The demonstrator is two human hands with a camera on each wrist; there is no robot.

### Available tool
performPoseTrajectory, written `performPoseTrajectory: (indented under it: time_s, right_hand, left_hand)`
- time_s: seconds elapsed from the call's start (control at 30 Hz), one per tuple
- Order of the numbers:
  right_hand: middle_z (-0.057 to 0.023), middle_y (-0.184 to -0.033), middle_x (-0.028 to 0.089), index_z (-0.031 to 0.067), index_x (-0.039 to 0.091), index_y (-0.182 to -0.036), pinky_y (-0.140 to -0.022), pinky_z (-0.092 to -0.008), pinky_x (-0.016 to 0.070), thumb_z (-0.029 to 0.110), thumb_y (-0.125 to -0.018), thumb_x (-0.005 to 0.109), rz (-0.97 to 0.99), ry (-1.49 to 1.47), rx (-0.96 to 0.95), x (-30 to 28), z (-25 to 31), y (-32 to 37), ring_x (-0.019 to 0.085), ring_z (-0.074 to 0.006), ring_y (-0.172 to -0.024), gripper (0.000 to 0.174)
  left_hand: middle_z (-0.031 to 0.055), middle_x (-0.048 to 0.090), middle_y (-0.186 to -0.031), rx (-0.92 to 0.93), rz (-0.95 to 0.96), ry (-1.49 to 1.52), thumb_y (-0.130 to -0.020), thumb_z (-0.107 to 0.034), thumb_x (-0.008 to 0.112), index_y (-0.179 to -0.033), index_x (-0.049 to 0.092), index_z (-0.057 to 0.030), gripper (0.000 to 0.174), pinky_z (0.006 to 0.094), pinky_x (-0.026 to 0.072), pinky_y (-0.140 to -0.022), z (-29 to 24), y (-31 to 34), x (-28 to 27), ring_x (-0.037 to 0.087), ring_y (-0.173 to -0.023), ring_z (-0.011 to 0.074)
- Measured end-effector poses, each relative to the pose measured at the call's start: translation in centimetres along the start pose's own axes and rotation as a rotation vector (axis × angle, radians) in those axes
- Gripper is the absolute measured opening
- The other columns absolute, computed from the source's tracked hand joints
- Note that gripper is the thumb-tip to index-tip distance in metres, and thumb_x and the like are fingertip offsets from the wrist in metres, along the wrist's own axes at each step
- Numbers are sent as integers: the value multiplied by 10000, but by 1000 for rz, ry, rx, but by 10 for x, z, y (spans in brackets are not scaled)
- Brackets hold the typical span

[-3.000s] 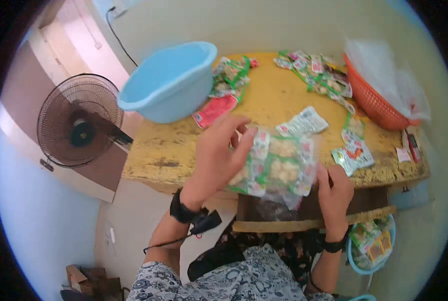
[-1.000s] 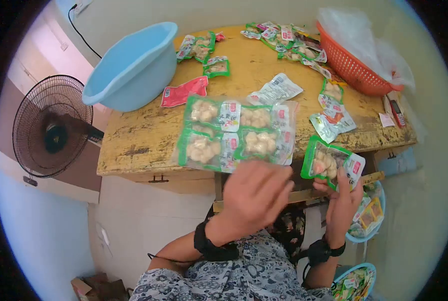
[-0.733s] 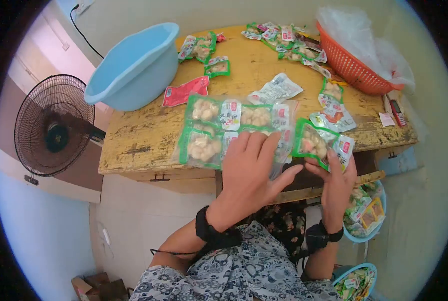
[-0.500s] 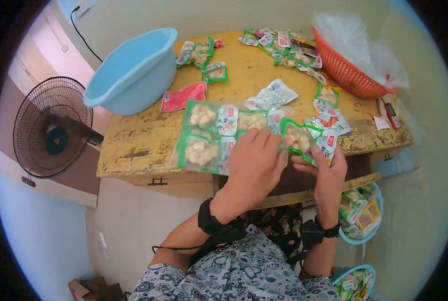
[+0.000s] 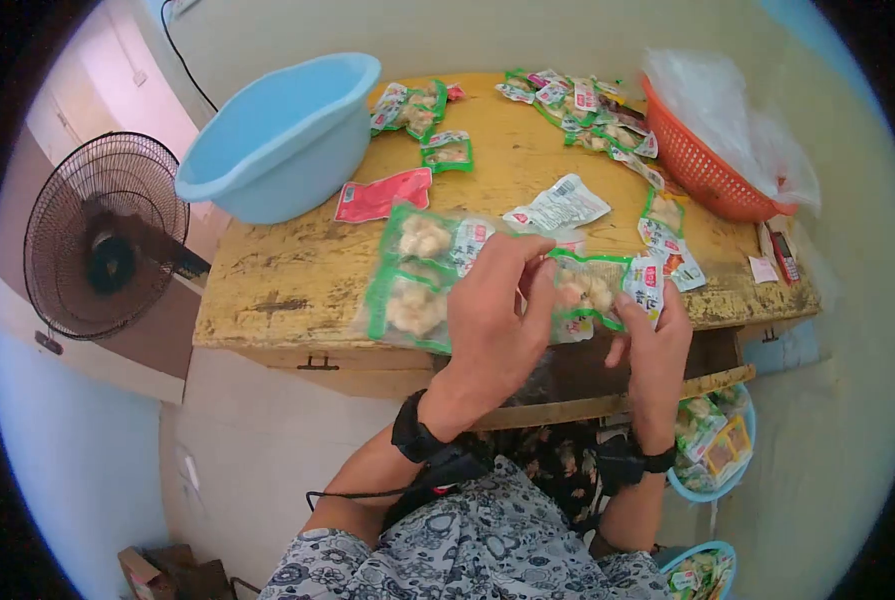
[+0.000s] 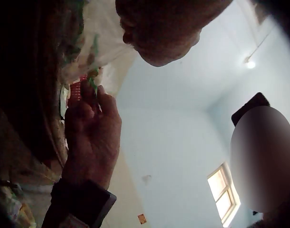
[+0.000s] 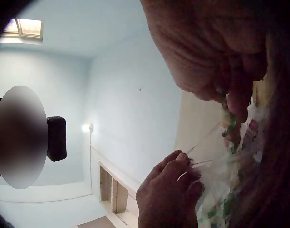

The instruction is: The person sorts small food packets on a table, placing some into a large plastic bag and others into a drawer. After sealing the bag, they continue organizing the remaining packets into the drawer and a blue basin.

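A clear plastic bag lies at the table's front edge, with several green-edged packets of pale, round food inside. My left hand pinches the bag's open right end between thumb and fingers; the right wrist view shows the film stretched from those fingertips. My right hand grips one more green-edged food packet by its white labelled end. That packet's far end overlaps the bag mouth, close beside my left fingers. In the left wrist view, the right hand holds the packet upright near the film.
A blue basin stands at the back left, an orange basket at the back right. Loose packets, a red pouch and a silver pouch lie between. Below is an open drawer; a fan stands left.
My right hand has picked up a packet and carried it left to the bag's mouth. My left hand has moved from in front of the bag to pinching its right end.
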State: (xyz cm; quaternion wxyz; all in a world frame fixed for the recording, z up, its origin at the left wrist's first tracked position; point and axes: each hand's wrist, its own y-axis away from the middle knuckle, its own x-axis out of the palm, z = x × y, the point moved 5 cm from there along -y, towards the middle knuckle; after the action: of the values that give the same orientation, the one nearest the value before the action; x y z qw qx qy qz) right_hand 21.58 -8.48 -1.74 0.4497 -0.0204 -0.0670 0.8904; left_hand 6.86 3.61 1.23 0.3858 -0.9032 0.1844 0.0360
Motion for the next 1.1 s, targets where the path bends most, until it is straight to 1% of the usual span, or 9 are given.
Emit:
performPoseTrajectory:
  time_s: [0.2, 0.3, 0.43, 0.53, 0.63, 0.73, 0.83, 0.93, 1.1]
  right_hand:
    - [-27, -821, 643, 35, 580, -1018, -375, -235, 400, 90, -957, 673, -3, -48, 17, -4, 4, 3, 526, -73, -489, 124]
    - [-13, -763, 634, 31, 582, -1017, -375, -227, 376, 107, -966, 677, 68, 28, 12, 11, 7, -1, 506, -63, -459, 132]
    - [-9, -723, 627, 26, 586, -1030, -366, -224, 356, 127, -980, 663, 210, -11, -2, 34, -16, -19, 495, -48, -441, 136]
    - [-21, -774, 653, 29, 593, -1016, -462, -251, 453, 103, -965, 654, 259, -26, 19, 43, -31, -29, 574, -75, -549, 108]
    - [-68, -846, 677, 22, 609, -1019, -624, -324, 524, 65, -916, 660, 274, -96, -53, 54, -33, -36, 643, -140, -719, 122]
    - [-114, -896, 686, 20, 629, -1040, -753, -386, 528, 66, -862, 695, 150, 442, -283, 45, -30, -40, 675, -239, -858, 195]
    - [-137, -937, 677, 24, 627, -1085, -745, -397, 520, 93, -830, 742, 46, 557, -298, 45, -26, -35, 676, -299, -853, 289]
    - [-147, -1020, 674, 27, 624, -1147, -760, -397, 519, 112, -811, 779, -42, 648, -475, 43, -20, -31, 667, -338, -842, 380]
    - [-114, -1088, 656, 16, 608, -1264, -739, -331, 516, 139, -864, 779, -47, 472, -372, 26, -15, -24, 622, -180, -762, 452]
  left_hand:
    - [79, 631, -899, 27, -41, 9, -924, 14, 683, -1113, 665, -22, 193, 270, 480, -573, 2, 4, -4, 609, -691, 137]
    - [94, 638, -899, 129, 35, 9, -917, 20, 691, -1129, 669, -27, 218, 286, 483, -566, -9, 8, 4, 615, -675, 160]
    - [125, 643, -893, 183, 57, 2, -895, 32, 701, -1137, 673, -27, 250, 336, 500, -562, -17, 15, 10, 638, -674, 247]
    - [140, 643, -891, 212, 82, 11, -877, 42, 703, -1137, 672, -20, 269, 368, 512, -566, -17, 18, 10, 648, -688, 301]
    - [150, 642, -899, 269, 78, 9, -865, 48, 702, -1135, 671, -17, 279, 386, 521, -579, -16, 22, 13, 654, -705, 325]
    - [153, 642, -911, 265, 100, 0, -864, 45, 701, -1136, 669, -15, 281, 393, 527, -592, -12, 24, 18, 655, -714, 334]
    - [155, 641, -922, 264, 120, -16, -864, 39, 701, -1137, 667, -17, 281, 400, 531, -602, -9, 24, 18, 655, -725, 343]
    - [150, 642, -924, 253, 162, -35, -867, 29, 702, -1150, 662, -20, 289, 397, 532, -603, -7, 25, 18, 655, -722, 336]
    - [113, 655, -896, 179, 272, -60, -891, -1, 708, -1189, 659, -33, 304, 346, 517, -569, 0, 21, 11, 650, -667, 250]
